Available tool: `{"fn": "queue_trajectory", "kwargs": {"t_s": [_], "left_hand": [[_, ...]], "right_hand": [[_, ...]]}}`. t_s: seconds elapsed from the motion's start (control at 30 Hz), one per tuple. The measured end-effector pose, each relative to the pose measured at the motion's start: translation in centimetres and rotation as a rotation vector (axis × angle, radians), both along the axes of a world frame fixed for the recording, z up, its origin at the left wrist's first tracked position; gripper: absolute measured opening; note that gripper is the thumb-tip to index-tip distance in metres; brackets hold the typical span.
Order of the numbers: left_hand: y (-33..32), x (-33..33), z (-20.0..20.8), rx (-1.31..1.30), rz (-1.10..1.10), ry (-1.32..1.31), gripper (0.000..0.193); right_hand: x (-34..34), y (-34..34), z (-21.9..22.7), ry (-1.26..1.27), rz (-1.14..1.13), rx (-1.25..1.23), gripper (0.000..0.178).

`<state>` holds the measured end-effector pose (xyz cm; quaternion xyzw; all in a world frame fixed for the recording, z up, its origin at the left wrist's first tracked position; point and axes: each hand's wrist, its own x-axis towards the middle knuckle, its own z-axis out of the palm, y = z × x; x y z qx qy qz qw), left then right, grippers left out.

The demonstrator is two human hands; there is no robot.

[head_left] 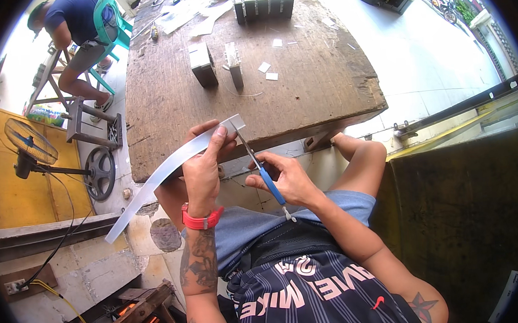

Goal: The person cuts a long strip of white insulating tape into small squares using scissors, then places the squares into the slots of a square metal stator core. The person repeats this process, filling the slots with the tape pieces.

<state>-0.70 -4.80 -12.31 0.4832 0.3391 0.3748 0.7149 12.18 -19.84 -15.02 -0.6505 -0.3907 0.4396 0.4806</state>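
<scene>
A long, translucent white plastic strip [152, 184] curves down to the left from my left hand [205, 159], which pinches it close to its upper end between thumb and fingers. My right hand [290, 180] grips a pair of scissors with blue handles [269, 185]. Their blades lie across the strip just short of its end, beyond my left thumb; whether they have cut through I cannot tell. Both hands are above my lap at the table's near edge. Past them on the wooden table [165, 108] stand a dark block [203, 65] and a thinner one [234, 67].
Small white square pieces [271, 76] lie right of the blocks. Farther back are a row of several dark blocks [264, 8] and loose white sheets [201, 15]. A fan [29, 141] stands at left. Another person [75, 21] sits on a green chair [105, 22] at far left.
</scene>
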Motion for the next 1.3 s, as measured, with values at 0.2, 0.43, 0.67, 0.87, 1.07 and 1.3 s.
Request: {"fn": "queue_trajectory", "kwargs": {"t_s": [0.2,0.43,0.67,0.87,1.07,1.3], "left_hand": [[-0.2,0.1,-0.2,-0.018,-0.005,-0.008,0.03],[0.0,0.1,-0.4,-0.032,-0.012,-0.014,0.03],[0.1,0.0,-0.4,-0.009,0.002,0.017,0.033],[0.6,-0.4,0.3,-0.067,0.002,-0.077,0.032],[0.0,0.3,-0.3,-0.027,-0.009,-0.015,0.029],[-0.1,0.4,-0.4,-0.035,-0.014,0.0,0.03]], "right_hand": [[-0.2,0.4,-0.8,0.003,-0.04,0.055,0.071],[-0.2,0.4,-0.9,-0.021,-0.047,0.058,0.068],[-0.1,0.5,-0.8,0.033,-0.04,0.007,0.052],[0.2,-0.1,-0.3,-0.025,-0.034,0.039,0.053],[-0.2,0.4,-0.8,-0.021,-0.064,0.068,0.068],[-0.1,0.3,-1.1,-0.046,-0.063,0.065,0.065]]}}
